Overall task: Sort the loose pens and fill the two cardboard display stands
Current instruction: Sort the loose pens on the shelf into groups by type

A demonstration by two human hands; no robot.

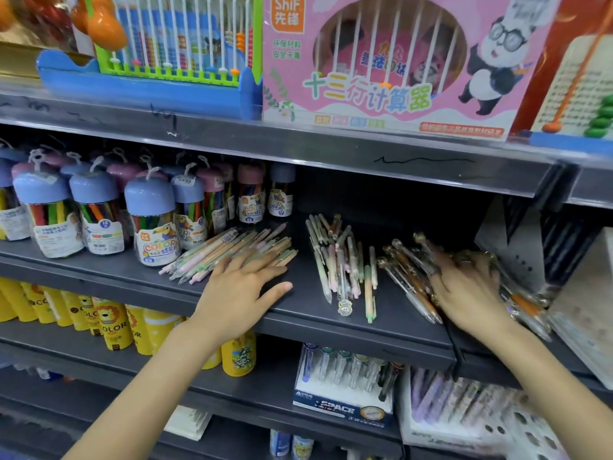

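Pastel pens (229,252) under left hand (237,288)

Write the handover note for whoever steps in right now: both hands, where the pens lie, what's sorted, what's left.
Left hand: open, fingers flat on the left pile of pastel pens on the middle shelf.
Right hand: spread over the right pile of clear pens with orange and gold parts; blurred, grip unclear.
Middle pile of pastel pens lies loose between the hands, untouched.
Done: pens lie in three rough groups on the shelf.
Left: no pen is in a stand yet. A flat cardboard piece stands at the far right of the shelf; whether it is one of the stands I cannot tell.
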